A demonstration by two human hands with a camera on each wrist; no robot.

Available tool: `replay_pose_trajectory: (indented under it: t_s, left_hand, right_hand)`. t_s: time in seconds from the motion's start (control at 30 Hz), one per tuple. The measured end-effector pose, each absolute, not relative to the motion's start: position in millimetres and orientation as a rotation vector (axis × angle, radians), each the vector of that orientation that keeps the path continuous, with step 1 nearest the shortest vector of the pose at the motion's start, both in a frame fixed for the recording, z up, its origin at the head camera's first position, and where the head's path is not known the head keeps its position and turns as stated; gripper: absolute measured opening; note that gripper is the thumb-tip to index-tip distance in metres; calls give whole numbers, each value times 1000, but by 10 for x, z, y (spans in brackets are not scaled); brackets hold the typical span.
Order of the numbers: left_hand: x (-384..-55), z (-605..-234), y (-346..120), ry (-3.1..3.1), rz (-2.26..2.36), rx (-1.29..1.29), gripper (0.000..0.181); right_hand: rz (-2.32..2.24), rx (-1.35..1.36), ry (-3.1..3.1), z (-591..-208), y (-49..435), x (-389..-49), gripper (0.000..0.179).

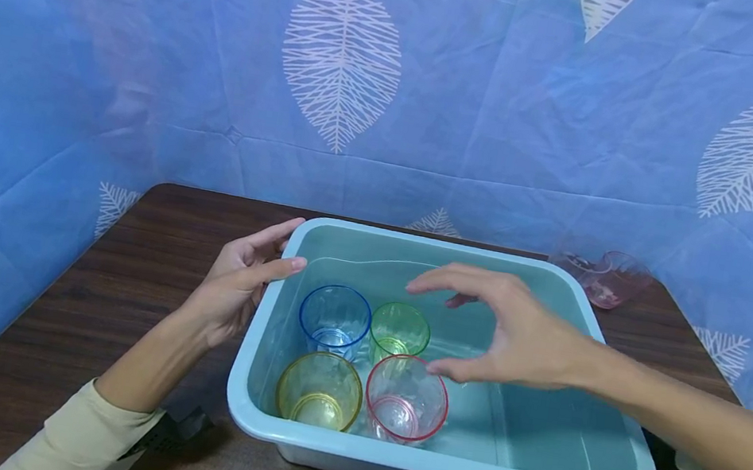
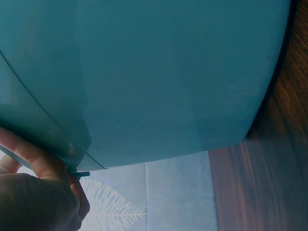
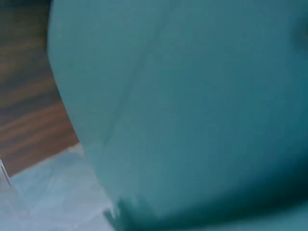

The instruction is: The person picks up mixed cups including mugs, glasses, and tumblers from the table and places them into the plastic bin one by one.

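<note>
A light blue plastic basin (image 1: 431, 463) stands on the table. Four see-through cups are grouped in its left half: a blue-rimmed cup (image 1: 334, 319) and a green cup (image 1: 401, 329) at the back, a yellow cup (image 1: 319, 396) and a pink-rimmed cup (image 1: 407, 400) in front. My left hand (image 1: 235, 287) grips the basin's left rim, thumb over the top; the left wrist view shows its fingers (image 2: 45, 166) at the rim. Over the basin, my right hand (image 1: 514, 335) holds nothing, its fingers and thumb spread apart. Its thumb tip is by the pink-rimmed cup's rim; whether they touch I cannot tell.
At the table's back right corner, behind the basin, lie clear and pinkish see-through cups (image 1: 612, 280). The dark wooden table (image 1: 99, 308) extends around the basin. A blue cloth (image 1: 439, 99) with white leaf prints hangs behind it. The right wrist view is blurred.
</note>
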State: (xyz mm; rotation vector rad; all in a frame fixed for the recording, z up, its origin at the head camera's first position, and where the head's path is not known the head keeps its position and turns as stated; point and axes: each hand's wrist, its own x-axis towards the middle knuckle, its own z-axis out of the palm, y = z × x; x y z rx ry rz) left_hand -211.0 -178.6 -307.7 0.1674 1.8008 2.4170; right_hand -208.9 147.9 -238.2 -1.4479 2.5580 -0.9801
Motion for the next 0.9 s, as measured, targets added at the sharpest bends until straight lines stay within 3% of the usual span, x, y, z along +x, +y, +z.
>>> replay_pose_trajectory:
  t_s: [0.33,0.63,0.9]
  left_hand:
    - [-2104,-3081,-1769,1786,2418,162,65]
    - [-2102,-3092,-1776,1787,2422,187,64]
    - [-2104,-3095,-1775,1811,2419,186,65]
  right_hand:
    - [-1071,-1298,2736,-2086,1856,-2130,46]
    - [-1117,-1076,2855,-2100,2087,-2167,40]
    - [-1159,-1042,2863,-2155,2156,-2169,38]
